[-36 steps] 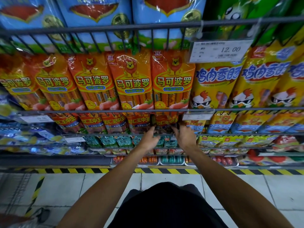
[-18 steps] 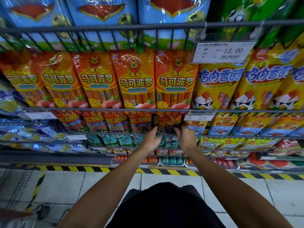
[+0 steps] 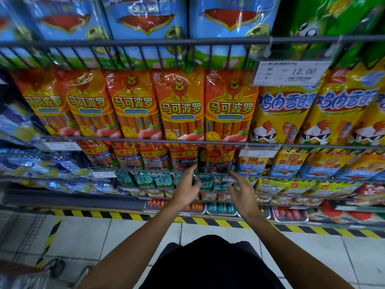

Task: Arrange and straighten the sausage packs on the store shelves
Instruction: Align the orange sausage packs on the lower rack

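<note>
Wire store shelves (image 3: 208, 41) carry glossy plastic sausage packs. Left hand (image 3: 187, 187) and right hand (image 3: 241, 189) hover before the lower tier, fingers loosely spread, holding nothing; left fingertips (image 3: 193, 168) lie near the red sausage packs (image 3: 183, 156), though contact cannot be judged. Long orange sausage packs (image 3: 181, 107) stand upright above, beside yellow packs (image 3: 285, 113). A price tag (image 3: 291, 75) hangs on the rail.

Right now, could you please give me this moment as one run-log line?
left hand: open, holds nothing | right hand: open, holds nothing | red sausage pack: upright behind shelf rail, between hands | step: straightening
</note>
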